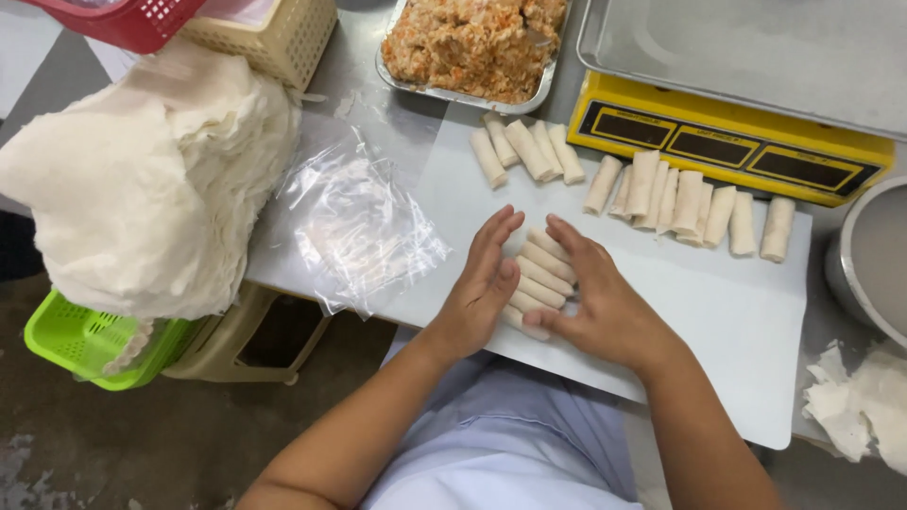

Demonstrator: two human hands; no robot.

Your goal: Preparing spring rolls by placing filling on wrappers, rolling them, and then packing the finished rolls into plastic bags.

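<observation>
White plastic cutting board point(718, 302) is lying on the grey metal table point(373, 57) and carrying all the rolled pieces.

Head view:
- The left hand point(480, 288) and the right hand point(595, 297) are lying flat and open, fingers extended, pressing against either side of a small stack of pale rolled spring rolls point(540, 274) at the near centre of the board. Neither hand is closing around a roll; both are touching the stack from the sides.
- A cluster of four pale spring rolls point(527, 151) is lying at the far edge of the board, and a longer row of pale spring rolls point(690, 203) is lying to its right, just beside the yellow rectangular weighing scale point(727, 142).
- A metal tray of orange-flecked minced filling point(472, 42) is sitting on the far side of the table.
- A crumpled sheet of clear plastic film point(364, 227) is lying left of the board.
- A tall heap of thin white wrapper sheets point(142, 179) is resting at far left, above a bright green plastic basket point(90, 345).
- A round grey metal bowl point(864, 260) is standing at the right edge.
</observation>
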